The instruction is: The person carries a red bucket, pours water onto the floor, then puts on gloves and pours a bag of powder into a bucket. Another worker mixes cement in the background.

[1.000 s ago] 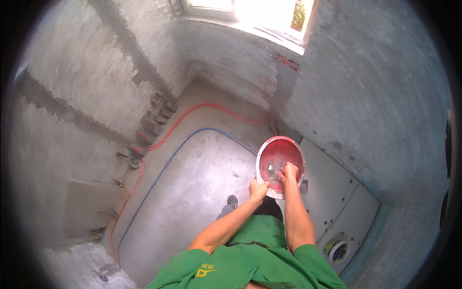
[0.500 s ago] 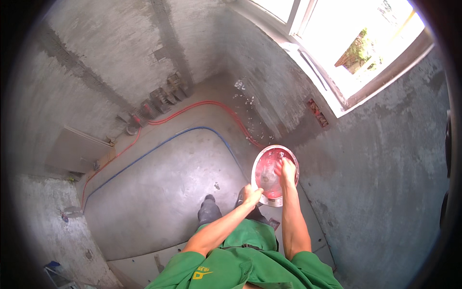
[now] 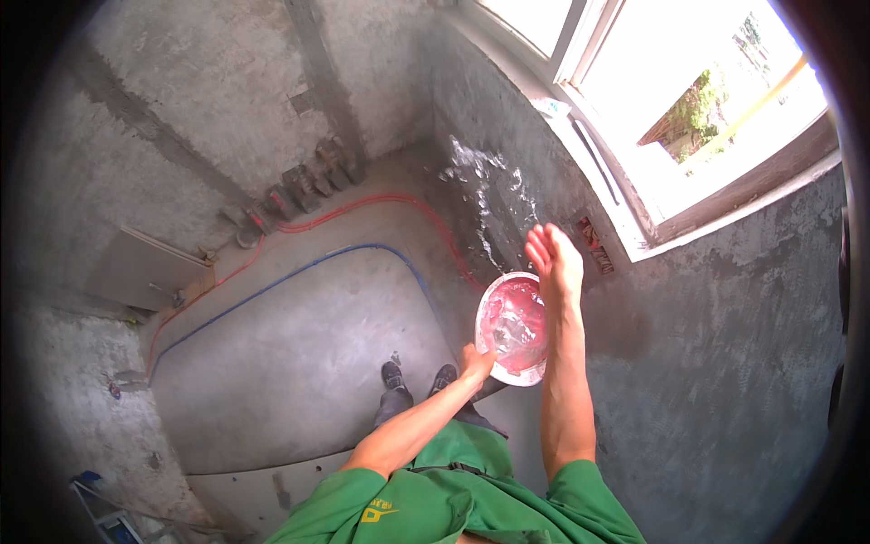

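My left hand [image 3: 476, 364] grips the near-left rim of a round basin [image 3: 484, 313] with a white rim and a red inside. Clear water [image 3: 515, 334] swirls in it. Past the basin's right side, my right hand [image 3: 556, 258] is raised at the end of a stretched arm, holding nothing, its fingers extended and slightly blurred. A spray of splashed water [image 3: 489, 177] hangs in the air beyond that hand, in front of the grey wall [image 3: 471, 109] beneath the window.
Red pipes [image 3: 399, 198] and a blue pipe [image 3: 317, 258] curve across the concrete floor [image 3: 299, 354]. Several dark wall boxes [image 3: 308, 186] line the far wall's foot. An open window [image 3: 625, 218] is at the upper right, a red socket box [image 3: 594, 243] below it. A ladder [image 3: 100, 512] stands lower left.
My right hand has come out of the basin and swung forward and up, its fingers opening. Far more water is now flying toward the wall. My left hand keeps hold of the rim.
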Demonstrator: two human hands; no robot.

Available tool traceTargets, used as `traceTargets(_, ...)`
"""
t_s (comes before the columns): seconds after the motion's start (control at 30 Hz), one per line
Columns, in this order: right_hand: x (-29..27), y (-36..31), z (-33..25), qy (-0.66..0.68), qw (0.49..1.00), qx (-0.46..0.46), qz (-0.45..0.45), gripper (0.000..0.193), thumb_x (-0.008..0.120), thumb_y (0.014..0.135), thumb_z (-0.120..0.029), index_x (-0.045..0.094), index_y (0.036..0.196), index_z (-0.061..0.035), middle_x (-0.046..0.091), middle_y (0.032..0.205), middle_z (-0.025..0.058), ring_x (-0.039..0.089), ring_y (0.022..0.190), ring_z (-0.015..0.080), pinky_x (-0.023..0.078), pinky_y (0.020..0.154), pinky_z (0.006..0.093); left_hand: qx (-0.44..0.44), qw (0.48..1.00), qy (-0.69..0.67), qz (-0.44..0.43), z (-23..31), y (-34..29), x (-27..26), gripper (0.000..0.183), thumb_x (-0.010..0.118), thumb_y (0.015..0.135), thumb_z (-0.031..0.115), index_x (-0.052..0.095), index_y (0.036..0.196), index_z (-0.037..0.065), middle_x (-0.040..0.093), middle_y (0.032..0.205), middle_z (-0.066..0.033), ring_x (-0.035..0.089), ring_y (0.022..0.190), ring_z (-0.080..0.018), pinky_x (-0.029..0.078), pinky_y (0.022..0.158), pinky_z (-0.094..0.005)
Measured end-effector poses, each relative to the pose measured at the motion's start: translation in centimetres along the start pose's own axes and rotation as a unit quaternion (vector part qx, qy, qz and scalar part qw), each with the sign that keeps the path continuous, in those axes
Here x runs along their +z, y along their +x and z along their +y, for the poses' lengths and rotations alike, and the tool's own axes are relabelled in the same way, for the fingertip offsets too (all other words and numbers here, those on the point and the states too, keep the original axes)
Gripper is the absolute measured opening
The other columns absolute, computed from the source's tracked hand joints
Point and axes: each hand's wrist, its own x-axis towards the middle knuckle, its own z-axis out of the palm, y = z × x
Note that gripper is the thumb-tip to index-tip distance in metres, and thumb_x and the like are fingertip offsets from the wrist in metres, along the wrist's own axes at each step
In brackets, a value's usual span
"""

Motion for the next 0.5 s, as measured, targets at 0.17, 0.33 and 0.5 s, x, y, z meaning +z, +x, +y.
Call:
traceTargets(0.17,-8.1,-3.0,7.7,-0.131,0.961,0.164,0.178,0.027,0.051,0.087,-0.022,0.054,0.107,-0.0029,0.059,0.090,0.0058,0.059,0.079,0.0193,0.052,0.064,0.0349,0.008,0.999,-0.028,0.016,0.8,0.4,0.7,0.030,0.063,0.065,0.010,0.060,0.091,-0.005,0.063,0.079,-0.0123,0.060,0.072,-0.0214,0.047,0.064,-0.0341)
traceTargets(0.33,-11.3,-2.7,12.3,-0.225,0.892,0.258,0.294,0.016,0.052,0.086,-0.020,0.054,0.097,-0.0097,0.052,0.077,0.0057,0.051,0.061,0.0200,0.047,0.052,0.0411,-0.008,1.000,0.009,0.026,1.2,0.6,1.1,0.027,0.063,0.065,0.009,0.061,0.089,-0.003,0.063,0.078,-0.0108,0.060,0.070,-0.0198,0.047,0.061,-0.0338)
traceTargets(0.5,-3.3,2.9,3.5,0.151,0.981,0.075,-0.095,0.019,0.048,0.091,-0.017,0.055,0.094,0.0005,0.060,0.092,0.0120,0.059,0.081,0.0244,0.050,0.076,0.0366,-0.018,0.999,-0.022,0.025,1.5,1.1,1.8,0.029,0.064,0.066,0.009,0.062,0.091,-0.004,0.065,0.081,-0.0132,0.062,0.075,-0.0209,0.048,0.066,-0.0341)
